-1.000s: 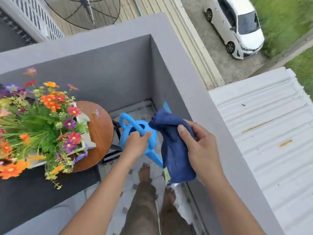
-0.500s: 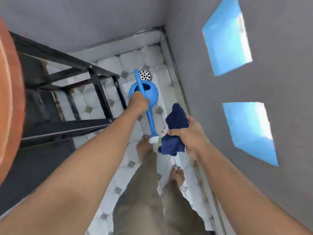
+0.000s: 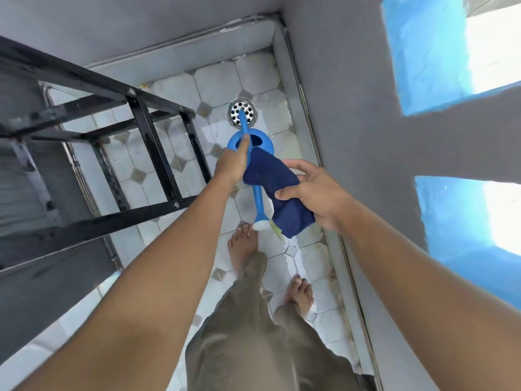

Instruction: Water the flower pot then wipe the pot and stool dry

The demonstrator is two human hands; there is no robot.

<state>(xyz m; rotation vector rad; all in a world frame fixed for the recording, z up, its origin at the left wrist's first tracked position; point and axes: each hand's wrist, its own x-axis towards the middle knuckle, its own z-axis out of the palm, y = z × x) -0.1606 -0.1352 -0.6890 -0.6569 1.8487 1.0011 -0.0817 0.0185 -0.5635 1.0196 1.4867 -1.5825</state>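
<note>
I look straight down at the tiled floor. My left hand [image 3: 232, 165] grips the handle of a blue watering can [image 3: 262, 142], which is low over the floor with its white-tipped spout [image 3: 259, 218] pointing back toward my feet. My right hand [image 3: 313, 197] pinches a dark blue cloth [image 3: 282, 193] between thumb and fingers, right beside the can and partly draped over it. The stool shows only as black metal legs and rungs [image 3: 158, 148] on the left. The flower pot is out of view.
A round metal floor drain [image 3: 242, 112] lies just beyond the can. Grey walls close in the corner at the top and right [image 3: 352, 136], with two blue openings [image 3: 451, 52] in the right wall. My bare feet [image 3: 244, 246] stand on the wet-looking tiles.
The view dropped from the flowers and stool top to the floor. My left hand lowered the watering can near the drain. The right hand brought the cloth closer, against the can.
</note>
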